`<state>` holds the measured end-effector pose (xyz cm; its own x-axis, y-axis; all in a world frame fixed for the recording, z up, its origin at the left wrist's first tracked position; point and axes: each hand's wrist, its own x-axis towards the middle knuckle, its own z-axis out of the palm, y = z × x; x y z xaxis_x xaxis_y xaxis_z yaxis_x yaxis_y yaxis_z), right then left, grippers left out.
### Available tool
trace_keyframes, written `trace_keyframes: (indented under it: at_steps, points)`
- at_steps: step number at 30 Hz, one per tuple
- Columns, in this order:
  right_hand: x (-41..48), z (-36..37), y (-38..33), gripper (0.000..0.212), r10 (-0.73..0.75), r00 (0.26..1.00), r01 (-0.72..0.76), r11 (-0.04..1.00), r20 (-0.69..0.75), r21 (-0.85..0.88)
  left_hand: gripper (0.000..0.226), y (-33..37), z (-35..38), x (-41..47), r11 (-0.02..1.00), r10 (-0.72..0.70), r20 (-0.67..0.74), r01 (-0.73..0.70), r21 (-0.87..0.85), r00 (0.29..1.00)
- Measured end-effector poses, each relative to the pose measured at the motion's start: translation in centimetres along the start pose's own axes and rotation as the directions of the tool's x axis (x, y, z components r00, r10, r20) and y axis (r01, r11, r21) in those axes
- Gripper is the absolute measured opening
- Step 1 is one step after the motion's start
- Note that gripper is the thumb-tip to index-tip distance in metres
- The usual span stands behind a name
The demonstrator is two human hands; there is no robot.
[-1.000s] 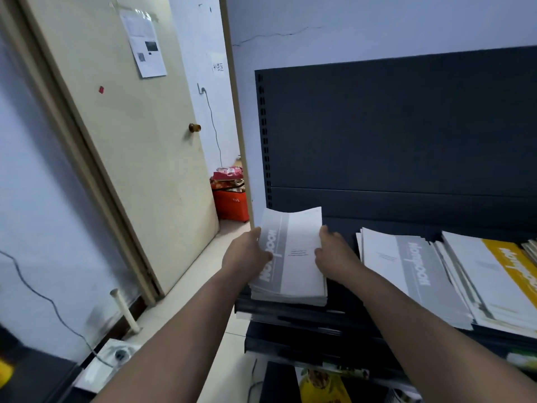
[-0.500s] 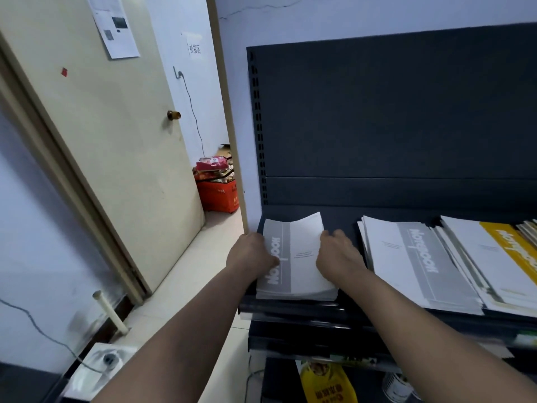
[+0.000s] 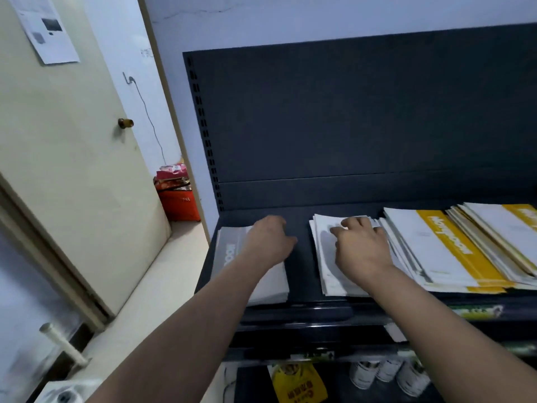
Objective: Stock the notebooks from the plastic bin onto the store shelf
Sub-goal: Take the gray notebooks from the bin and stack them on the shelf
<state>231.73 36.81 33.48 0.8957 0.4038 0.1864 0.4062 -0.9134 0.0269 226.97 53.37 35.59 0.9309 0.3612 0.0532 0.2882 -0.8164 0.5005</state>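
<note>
Left of the shelf [image 3: 299, 225], a cream door [image 3: 72, 170] with a paper notice [image 3: 46, 27] is noted; a red crate [image 3: 180, 205] sits in the doorway. At the shelf's left end a grey notebook stack [image 3: 229, 251] is covered by the left hand [image 3: 268, 242], palm down; its fingers are foreshortened, so a grip cannot be told. Mid-shelf, a white stack [image 3: 325, 257] is pressed by the right hand [image 3: 360, 251], fingers spread. Yellow-banded notebooks [image 3: 447, 245] are fanned at the shelf's right end.

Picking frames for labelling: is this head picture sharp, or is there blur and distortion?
Head view: wide lens bows the door and shelf back panel; the right hand and the notebook pile under it are smeared, the left hand crisper; dim bluish light, no glare.
</note>
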Motion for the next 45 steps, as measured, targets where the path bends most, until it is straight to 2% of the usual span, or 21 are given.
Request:
trace_keyframes:
  at_steps: [3,5,7,10,13,17,19,22,25,32,35,38,41,45]
  points:
    - [-1.0,0.1,4.0,0.040,0.031,0.999,-0.030,0.999,0.025,-0.017,0.020,2.7,2.6,0.7,1.000,0.002,0.083,-0.002,-0.005,0.997]
    - [-1.4,0.3,5.8,0.036,0.042,0.997,-0.045,0.997,0.068,0.054,0.023,3.9,3.8,1.0,0.998,-0.031,0.139,0.038,-0.048,0.990]
    - [-1.7,0.7,6.7,0.036,0.049,0.988,-0.068,0.989,0.144,0.132,0.027,4.6,4.6,1.3,0.989,-0.089,0.198,0.110,-0.101,0.976]
    - [-1.7,1.5,7.4,0.032,-0.002,0.966,-0.038,0.988,0.259,0.150,0.017,5.1,5.6,1.9,0.940,-0.132,0.306,0.218,-0.264,0.943]
    - [-1.4,1.5,8.1,0.028,-0.047,0.948,-0.007,0.986,0.316,0.167,0.030,5.5,6.0,1.9,0.892,-0.185,0.343,0.304,-0.335,0.921]
    - [-1.3,1.3,9.0,0.031,-0.080,0.946,0.016,0.980,0.315,0.200,0.014,6.1,6.3,2.0,0.899,-0.213,0.322,0.314,-0.305,0.922]
    - [-1.3,1.4,9.1,0.037,-0.080,0.944,0.009,0.976,0.321,0.218,0.014,6.7,6.4,2.0,0.923,-0.216,0.300,0.294,-0.247,0.929]
    - [-1.7,1.7,9.3,0.041,-0.084,0.953,0.008,0.967,0.290,0.255,0.027,7.6,6.9,1.9,0.955,-0.204,0.271,0.252,-0.155,0.941]
    - [-2.2,2.1,9.4,0.041,-0.109,0.961,0.041,0.964,0.253,0.262,0.025,7.9,7.5,1.8,0.973,-0.201,0.247,0.222,-0.062,0.948]
    - [-2.2,2.5,9.5,0.039,-0.114,0.966,0.041,0.953,0.231,0.299,0.024,8.3,7.9,2.0,0.954,-0.265,0.169,0.284,-0.095,0.949]
    - [-2.2,2.5,9.6,0.039,-0.117,0.971,0.051,0.953,0.209,0.298,0.016,8.7,7.7,2.0,0.957,-0.277,0.131,0.286,-0.055,0.952]
    - [-2.2,2.7,9.7,0.040,-0.122,0.973,0.057,0.951,0.198,0.305,0.011,9.2,7.6,1.9,0.961,-0.275,0.029,0.275,-0.001,0.961]
    - [-2.2,2.8,9.8,0.039,-0.131,0.972,0.066,0.950,0.196,0.305,0.012,9.3,7.5,1.8,0.957,-0.287,-0.024,0.285,-0.055,0.958]
    - [-2.3,2.7,10.0,0.039,-0.135,0.970,0.064,0.942,0.200,0.329,0.019,9.3,7.3,1.7,0.898,-0.342,0.065,0.347,-0.269,0.937]
